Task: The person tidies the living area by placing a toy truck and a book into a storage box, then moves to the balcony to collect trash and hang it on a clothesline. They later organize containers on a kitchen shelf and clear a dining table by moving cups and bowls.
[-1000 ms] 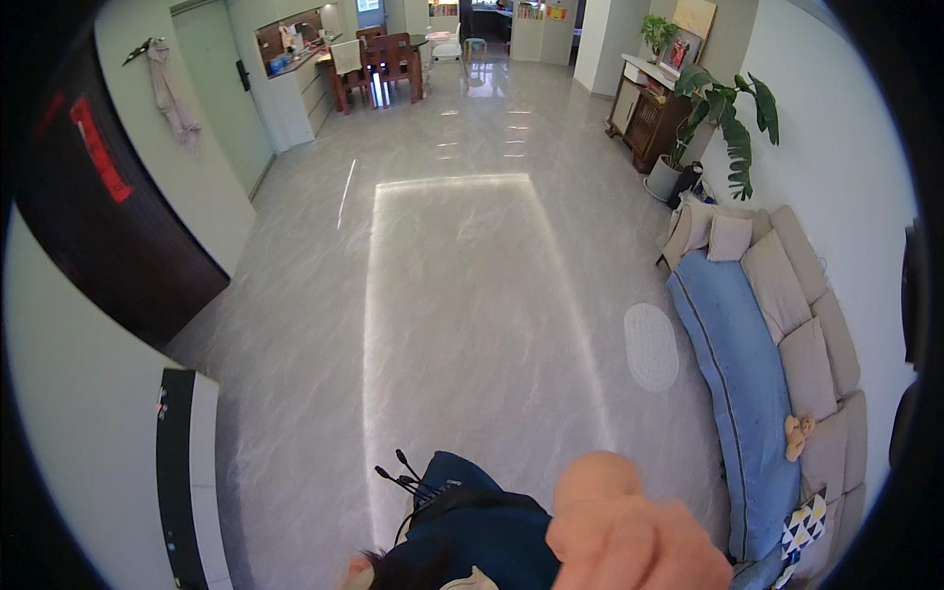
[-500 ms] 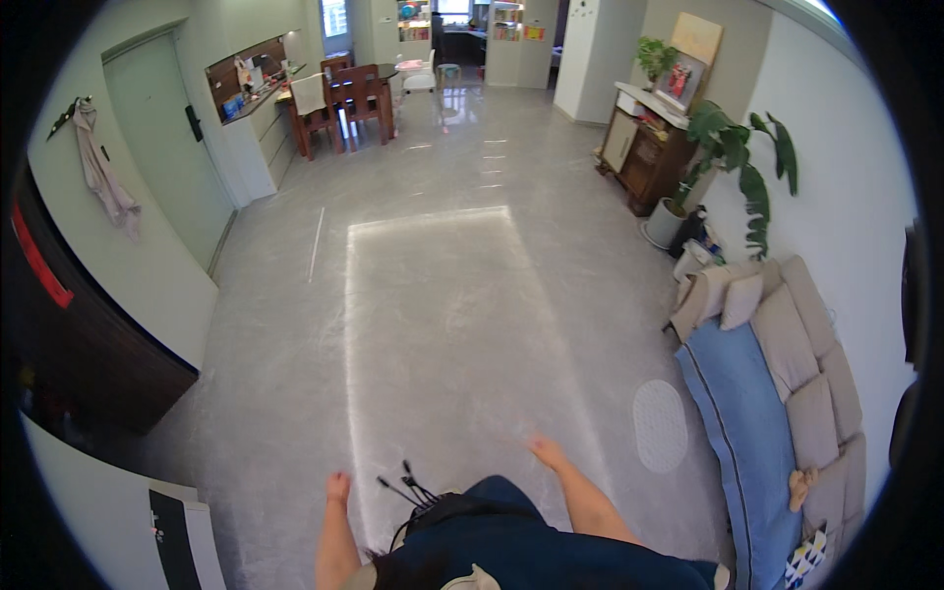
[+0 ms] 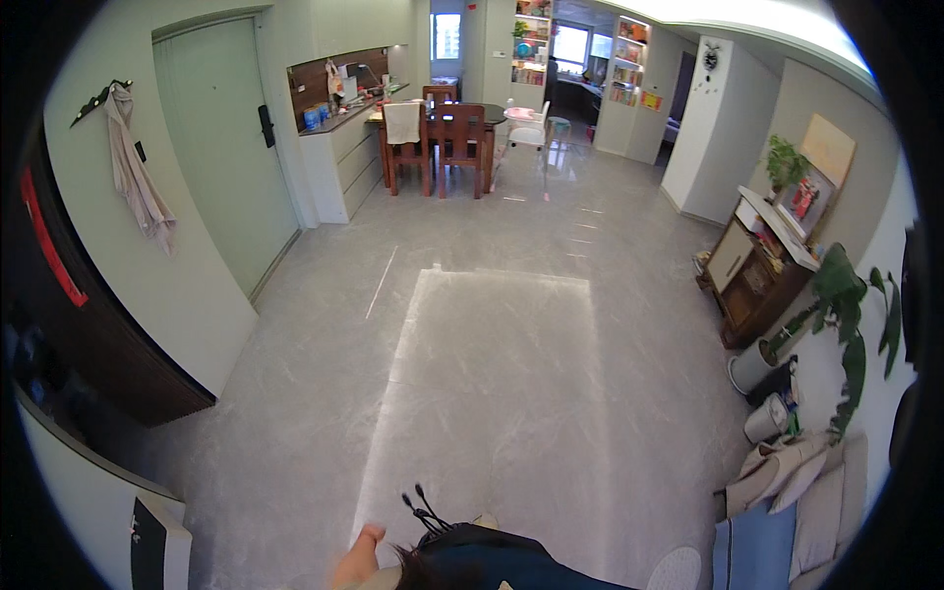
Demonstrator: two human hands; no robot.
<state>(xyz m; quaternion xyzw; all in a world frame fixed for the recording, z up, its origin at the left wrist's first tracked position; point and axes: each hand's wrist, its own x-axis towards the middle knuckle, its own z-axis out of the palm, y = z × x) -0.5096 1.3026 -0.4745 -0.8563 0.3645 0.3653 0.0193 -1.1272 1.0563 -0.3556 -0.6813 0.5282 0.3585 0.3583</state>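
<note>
My left hand [image 3: 371, 535] shows at the lower edge, left of the dark clothing on my body [image 3: 482, 556]. Its fingers are curled in, and I see no object in them. It hangs above the grey floor and touches nothing that I can make out. Several black cables with small plugs [image 3: 423, 506] stick out in front of my body, just right of that hand. My right hand is out of the picture.
A glossy grey floor [image 3: 501, 383] runs ahead. Wooden chairs [image 3: 460, 143] and a dark table stand far off. At left is a pale green door [image 3: 226, 147]. On the right are a cabinet [image 3: 757, 270], a potted plant [image 3: 752, 369] and a sofa [image 3: 821, 511].
The view has tilted up and turned left, so the room has shifted down and rightward. My right hand has left the picture. The left hand sits lower in it.
</note>
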